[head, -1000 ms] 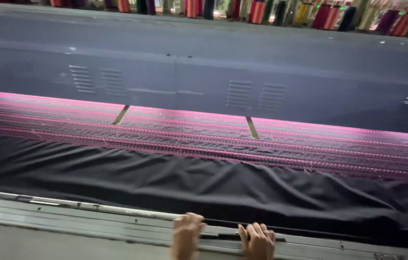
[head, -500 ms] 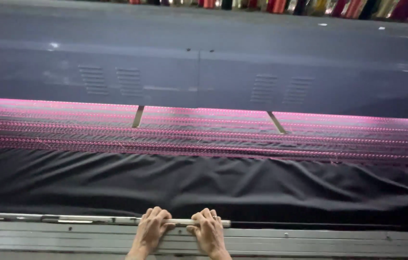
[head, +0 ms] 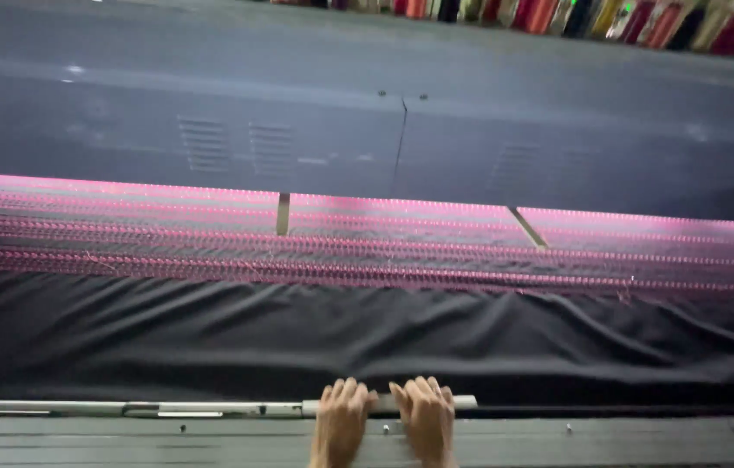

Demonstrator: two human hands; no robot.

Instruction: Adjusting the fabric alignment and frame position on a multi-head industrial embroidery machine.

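- While the black cloth (head: 367, 338) is lying wrinkled across the machine, a pale metal bar (head: 462, 402) at the cloth's near edge is being gripped by both hands
- The left hand (head: 341, 422) is being curled over the bar, fingers closed on it, just beside the right hand (head: 426, 418)
- The right hand is being wrapped on the same bar, fingers folded over its top
- Beyond the cloth, rows of pink threads (head: 367, 251) are being stretched sideways
- Behind the threads, a grey machine housing (head: 297, 130) is being shown, with coloured spools (head: 644, 22) beyond it
- Nearer than the cloth, a grey rail (head: 124, 433) is being crossed by both wrists
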